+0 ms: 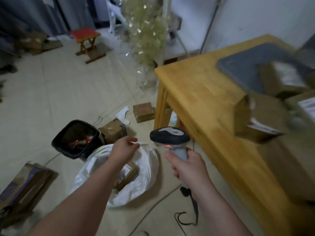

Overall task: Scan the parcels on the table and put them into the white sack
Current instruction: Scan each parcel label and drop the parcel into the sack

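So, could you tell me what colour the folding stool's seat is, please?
The stool's seat is red, best seen in the head view.

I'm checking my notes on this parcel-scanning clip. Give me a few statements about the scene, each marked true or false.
1. The right hand grips the scanner by its handle. True.
2. The white sack sits on the table. False: it stands on the floor beside the table.
3. A parcel lies inside the white sack. True.
4. The table has no parcels on it. False: several cardboard boxes are on it.
5. The left hand holds a parcel. False: it pinches the white sack's rim and holds no parcel.
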`<state>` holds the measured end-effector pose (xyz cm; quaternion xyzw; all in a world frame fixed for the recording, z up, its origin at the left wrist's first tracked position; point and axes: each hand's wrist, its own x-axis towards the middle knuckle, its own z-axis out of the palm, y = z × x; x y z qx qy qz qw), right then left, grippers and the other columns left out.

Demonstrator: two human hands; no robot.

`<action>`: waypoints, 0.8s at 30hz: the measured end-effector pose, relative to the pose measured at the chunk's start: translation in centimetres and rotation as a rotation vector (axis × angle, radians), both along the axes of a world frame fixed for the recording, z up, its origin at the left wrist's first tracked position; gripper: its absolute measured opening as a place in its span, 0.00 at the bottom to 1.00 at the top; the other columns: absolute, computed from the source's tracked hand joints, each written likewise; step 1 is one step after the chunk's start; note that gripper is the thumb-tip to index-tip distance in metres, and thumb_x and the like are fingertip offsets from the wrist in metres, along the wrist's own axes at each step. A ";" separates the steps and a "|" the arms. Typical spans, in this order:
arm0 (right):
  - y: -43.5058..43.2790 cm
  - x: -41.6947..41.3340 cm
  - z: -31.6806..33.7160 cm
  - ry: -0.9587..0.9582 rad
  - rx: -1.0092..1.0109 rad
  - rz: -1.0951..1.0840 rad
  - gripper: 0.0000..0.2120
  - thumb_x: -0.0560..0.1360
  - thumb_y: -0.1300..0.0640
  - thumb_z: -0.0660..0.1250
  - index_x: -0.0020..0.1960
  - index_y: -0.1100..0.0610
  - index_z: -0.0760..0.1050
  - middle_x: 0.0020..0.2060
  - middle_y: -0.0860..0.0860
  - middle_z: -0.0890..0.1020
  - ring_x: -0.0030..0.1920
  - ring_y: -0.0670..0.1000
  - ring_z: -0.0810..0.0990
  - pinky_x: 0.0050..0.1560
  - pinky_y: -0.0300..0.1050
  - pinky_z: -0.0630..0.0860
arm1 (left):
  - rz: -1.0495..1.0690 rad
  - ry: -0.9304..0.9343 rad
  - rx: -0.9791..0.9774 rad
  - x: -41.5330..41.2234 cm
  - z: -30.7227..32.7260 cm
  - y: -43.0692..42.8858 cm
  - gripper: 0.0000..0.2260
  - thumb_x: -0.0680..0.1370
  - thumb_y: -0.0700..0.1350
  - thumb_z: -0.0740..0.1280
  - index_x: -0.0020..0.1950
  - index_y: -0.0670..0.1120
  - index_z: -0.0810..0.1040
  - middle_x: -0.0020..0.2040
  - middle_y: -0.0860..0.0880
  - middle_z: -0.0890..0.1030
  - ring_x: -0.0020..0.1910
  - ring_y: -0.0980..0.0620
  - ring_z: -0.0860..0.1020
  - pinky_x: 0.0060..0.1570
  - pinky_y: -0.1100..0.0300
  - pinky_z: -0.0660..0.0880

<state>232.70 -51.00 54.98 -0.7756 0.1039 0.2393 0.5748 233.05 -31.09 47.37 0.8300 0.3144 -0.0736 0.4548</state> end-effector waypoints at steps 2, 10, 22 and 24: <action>-1.9 -0.2 3.7 -0.031 0.001 -0.045 0.07 0.71 0.52 0.73 0.39 0.54 0.79 0.26 0.47 0.76 0.30 0.48 0.75 0.36 0.47 0.73 | -0.027 -0.079 -0.058 1.2 4.5 -2.0 0.11 0.78 0.45 0.67 0.59 0.46 0.80 0.46 0.45 0.82 0.38 0.52 0.77 0.38 0.59 0.74; -11.7 -2.2 14.7 -0.199 0.009 -0.289 0.05 0.74 0.53 0.71 0.42 0.54 0.78 0.29 0.49 0.77 0.29 0.47 0.75 0.34 0.42 0.73 | -0.310 -0.280 -0.173 4.6 17.9 -13.1 0.07 0.77 0.44 0.68 0.55 0.48 0.80 0.45 0.49 0.80 0.41 0.50 0.79 0.50 0.49 0.78; -30.8 -6.6 23.1 -0.414 0.117 -0.733 0.05 0.74 0.56 0.72 0.45 0.58 0.77 0.31 0.52 0.78 0.31 0.48 0.76 0.33 0.43 0.74 | -0.778 -0.341 -0.264 5.3 26.6 -36.1 0.13 0.77 0.47 0.68 0.61 0.51 0.77 0.56 0.48 0.79 0.50 0.49 0.78 0.51 0.55 0.76; -34.1 -6.6 23.7 -0.447 0.127 -0.786 0.05 0.73 0.56 0.72 0.44 0.58 0.78 0.31 0.53 0.78 0.31 0.49 0.76 0.34 0.45 0.73 | -0.833 -0.305 -0.257 5.7 27.2 -39.8 0.20 0.77 0.50 0.69 0.69 0.50 0.73 0.60 0.47 0.77 0.55 0.48 0.77 0.52 0.55 0.75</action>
